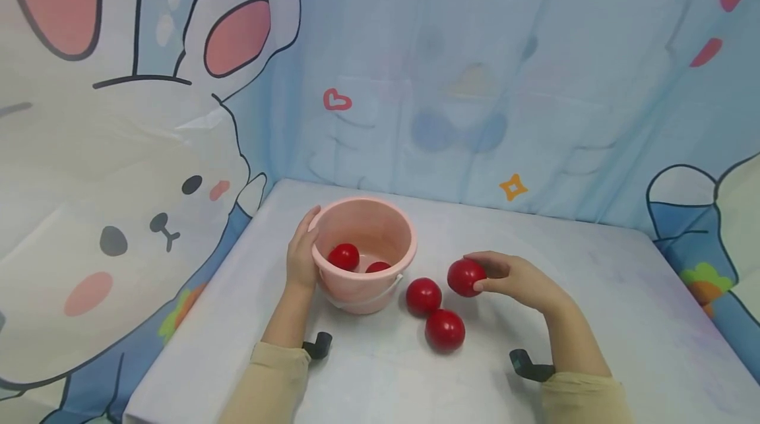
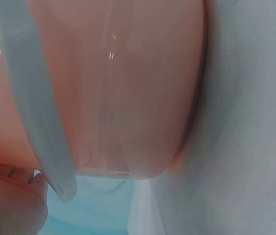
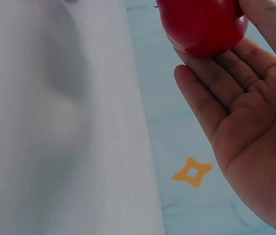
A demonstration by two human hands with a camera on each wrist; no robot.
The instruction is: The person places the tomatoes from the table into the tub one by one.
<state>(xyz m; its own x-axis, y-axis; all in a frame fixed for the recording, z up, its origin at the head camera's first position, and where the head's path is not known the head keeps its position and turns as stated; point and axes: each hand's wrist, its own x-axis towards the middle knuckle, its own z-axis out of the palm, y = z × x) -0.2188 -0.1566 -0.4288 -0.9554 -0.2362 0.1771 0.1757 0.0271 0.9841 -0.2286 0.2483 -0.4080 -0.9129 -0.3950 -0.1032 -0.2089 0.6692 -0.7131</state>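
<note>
A pink bucket (image 1: pixel 359 289) with a pale handle (image 2: pixel 42 98) stands upright on the table. My left hand (image 1: pixel 301 262) grips its left side at the rim; part of that hand (image 2: pixel 15 200) shows below the bucket wall in the left wrist view. Inside the bucket lie a red apple (image 1: pixel 344 256) and a second red apple (image 1: pixel 378 267), partly hidden by the rim. My right hand (image 1: pixel 519 279) holds a glossy red apple (image 3: pixel 201 24) between thumb and fingers, above the table to the bucket's right. Below it, two more red apples (image 1: pixel 423 297) (image 1: pixel 445 330) rest close together.
The white-covered table (image 1: pixel 380 378) ends at a light blue patterned curtain (image 1: pixel 380 134) behind. A large printed rabbit (image 1: pixel 148 180) covers the cloth at left. Black wrist mounts (image 1: pixel 528 366) stick out from both sleeves.
</note>
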